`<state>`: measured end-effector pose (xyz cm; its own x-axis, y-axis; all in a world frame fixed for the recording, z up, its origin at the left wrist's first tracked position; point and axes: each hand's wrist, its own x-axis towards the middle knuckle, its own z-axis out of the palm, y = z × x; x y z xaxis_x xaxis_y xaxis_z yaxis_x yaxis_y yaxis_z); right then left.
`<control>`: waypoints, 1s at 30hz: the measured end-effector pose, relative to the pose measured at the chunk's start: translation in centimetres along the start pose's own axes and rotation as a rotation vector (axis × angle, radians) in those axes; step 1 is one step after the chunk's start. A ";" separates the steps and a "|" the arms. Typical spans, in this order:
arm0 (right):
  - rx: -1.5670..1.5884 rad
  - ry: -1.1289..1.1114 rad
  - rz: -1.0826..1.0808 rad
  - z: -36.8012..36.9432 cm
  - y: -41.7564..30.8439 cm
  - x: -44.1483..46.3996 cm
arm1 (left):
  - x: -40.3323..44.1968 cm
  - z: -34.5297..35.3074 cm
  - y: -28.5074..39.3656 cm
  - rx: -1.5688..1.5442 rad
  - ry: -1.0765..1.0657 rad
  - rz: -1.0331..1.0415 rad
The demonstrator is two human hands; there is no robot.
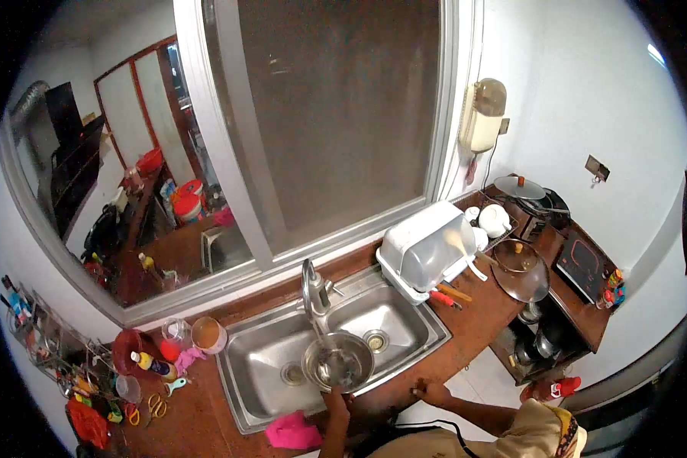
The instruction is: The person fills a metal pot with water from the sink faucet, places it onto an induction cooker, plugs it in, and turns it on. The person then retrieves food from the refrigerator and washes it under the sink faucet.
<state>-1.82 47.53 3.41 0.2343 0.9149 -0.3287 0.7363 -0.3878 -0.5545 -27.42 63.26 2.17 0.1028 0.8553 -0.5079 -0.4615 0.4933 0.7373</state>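
Note:
A round stainless steel bowl (311, 366) sits under the faucet (313, 294), over the divider of the double sink (256, 355). Water runs from the spout into it, and the inside looks wet and shiny. My left hand (334, 398) grips the near rim of the bowl, its fingers partly hidden by it. Over the counter's front edge, right of the bowl, my right hand (433, 393) hovers with loosely bent fingers apart and nothing visible in them. A bright pink cloth (294, 432) hangs on the front edge beside my left forearm.
A white dish box (427, 248) stands right of the sink, with red-handled tools (444, 299) before it. Farther right are a glass pan lid (520, 278) and an induction cooker (580, 267). Left hold a bottle (153, 364), yellow scissors (156, 406) and a tub (208, 334).

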 end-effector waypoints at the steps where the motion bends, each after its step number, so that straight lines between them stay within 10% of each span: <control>1: -0.040 -0.047 0.027 -1.2 -1.7 -1.3 | 0.0 0.6 0.3 0.000 -0.013 0.010; 6: -0.303 -0.352 0.023 -1.4 -2.1 -0.5 | 5.1 -2.9 -5.2 0.025 0.047 -0.126; 20: -0.513 -0.241 0.117 1.4 -2.4 0.4 | 8.3 -5.3 -7.7 0.091 0.021 -0.195; 25: -0.690 -0.432 0.122 0.3 -4.2 0.3 | 8.5 -6.2 -6.2 0.139 -0.028 -0.543; 30: -0.556 -0.365 0.224 3.0 -1.2 1.4 | 10.9 -6.2 -10.4 0.185 0.073 -0.205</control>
<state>-4.33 48.99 1.30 0.2616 0.6861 -0.6788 0.9335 -0.3586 -0.0027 -26.97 66.43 -13.81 0.1109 0.7243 -0.6805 -0.2687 0.6811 0.6811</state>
